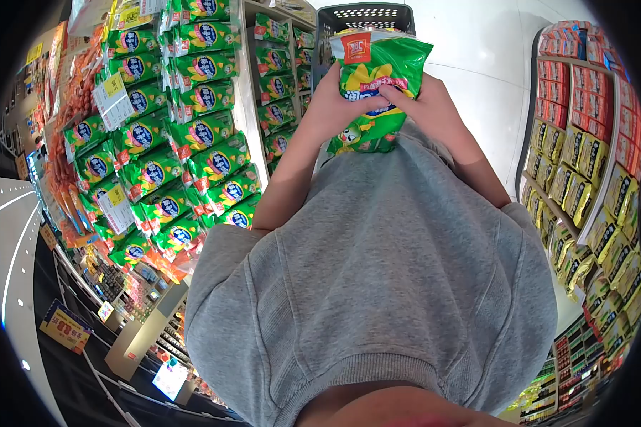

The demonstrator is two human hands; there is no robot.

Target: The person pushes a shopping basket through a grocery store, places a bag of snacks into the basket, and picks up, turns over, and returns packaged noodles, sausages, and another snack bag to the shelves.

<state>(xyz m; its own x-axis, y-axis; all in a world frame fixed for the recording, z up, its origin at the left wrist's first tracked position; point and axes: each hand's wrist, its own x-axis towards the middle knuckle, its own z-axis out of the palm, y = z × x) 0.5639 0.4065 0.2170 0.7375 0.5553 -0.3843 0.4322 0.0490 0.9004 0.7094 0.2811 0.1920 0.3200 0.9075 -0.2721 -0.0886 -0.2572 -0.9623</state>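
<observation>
A green packet (pixel 388 60) with a red logo at its top and yellow and blue print is held upright in front of the grey sweatshirt. My left hand (pixel 338 103) grips its left side, with the thumb across the front. On the right side my right hand (pixel 424 99) holds the same packet, its thumb close to the other one. The remaining fingers of both hands are mostly hidden behind the packet. Just beyond the packet is a dark plastic basket (pixel 367 12) with slotted walls.
Hanging green packets (pixel 153 171) fill a display at the left, with white price tags (pixel 114 99). More green packets stand on a shelf (pixel 246 85) beside it. At the right, a curved shelf (pixel 592 220) holds red and yellow packs. White floor (pixel 481 46) shows between.
</observation>
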